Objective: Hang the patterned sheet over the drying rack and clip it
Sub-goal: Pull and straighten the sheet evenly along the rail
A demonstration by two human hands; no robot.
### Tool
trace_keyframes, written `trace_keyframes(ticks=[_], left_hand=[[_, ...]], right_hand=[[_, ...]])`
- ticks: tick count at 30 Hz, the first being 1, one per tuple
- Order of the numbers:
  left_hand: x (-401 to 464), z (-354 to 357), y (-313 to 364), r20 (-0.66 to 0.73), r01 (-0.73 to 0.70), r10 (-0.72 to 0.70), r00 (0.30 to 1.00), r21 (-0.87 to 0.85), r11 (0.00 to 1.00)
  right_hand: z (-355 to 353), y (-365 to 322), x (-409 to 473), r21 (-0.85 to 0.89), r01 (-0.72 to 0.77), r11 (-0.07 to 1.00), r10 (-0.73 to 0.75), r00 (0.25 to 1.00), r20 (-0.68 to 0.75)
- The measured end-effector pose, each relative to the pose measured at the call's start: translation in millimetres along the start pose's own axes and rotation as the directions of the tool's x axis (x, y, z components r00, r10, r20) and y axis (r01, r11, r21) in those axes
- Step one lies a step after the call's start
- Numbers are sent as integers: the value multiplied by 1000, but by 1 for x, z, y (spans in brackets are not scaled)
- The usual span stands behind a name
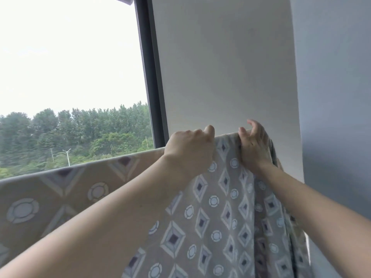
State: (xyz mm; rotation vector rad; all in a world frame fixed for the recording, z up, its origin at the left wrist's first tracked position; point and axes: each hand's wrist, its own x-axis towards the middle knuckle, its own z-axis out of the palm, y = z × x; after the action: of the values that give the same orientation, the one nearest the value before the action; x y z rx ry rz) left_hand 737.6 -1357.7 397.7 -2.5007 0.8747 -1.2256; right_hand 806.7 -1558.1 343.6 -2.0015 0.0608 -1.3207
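Observation:
The patterned sheet (220, 207), grey-brown with diamonds and circles, hangs draped over a raised line that runs from the lower left up to the right. The rack itself is hidden under the cloth. My left hand (190, 149) grips the sheet's top fold with curled fingers. Just to its right, my right hand (254, 145) rests on the same fold, thumb in front and fingers over the back, holding the cloth near its bunched right end. No clip is visible.
A large window (70, 77) with a dark frame (150, 77) fills the left, showing trees outside. A white wall (230, 67) stands straight ahead behind the sheet, and a grey wall (337, 97) closes the right side.

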Motion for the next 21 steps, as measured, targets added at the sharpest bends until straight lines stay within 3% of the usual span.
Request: trace_keyframes(ticks=[1,3,5,7,9,13,16,18,21], left_hand=[[8,3,6,-9,-7,7,1000,23,1000],[23,10,18,-9,-19,19,1000,50,999],[35,17,27,3,-12,12,1000,41,999],[44,21,35,12,5,-5,1000,20,1000],[49,23,39,22,-1,0,1000,42,999],[49,21,46,38,-56,51,998,141,988],[49,18,45,35,-126,121,992,215,968],[50,15,42,25,-116,114,993,173,978],[53,11,37,24,-16,15,1000,24,1000]], right_hand=[[3,0,0,18,-44,999,45,998,-35],[5,2,5,113,-262,958,272,958,-87],[3,13,15,234,-522,820,552,830,-79],[0,30,19,211,-619,757,639,769,-36],[-1,44,17,121,-579,806,584,812,-3],[-7,62,3,61,-361,930,355,930,95],[-18,64,6,71,-272,960,275,961,-33],[-24,56,24,53,-273,960,278,955,-108],[-34,35,61,46,-277,960,280,957,-80]])
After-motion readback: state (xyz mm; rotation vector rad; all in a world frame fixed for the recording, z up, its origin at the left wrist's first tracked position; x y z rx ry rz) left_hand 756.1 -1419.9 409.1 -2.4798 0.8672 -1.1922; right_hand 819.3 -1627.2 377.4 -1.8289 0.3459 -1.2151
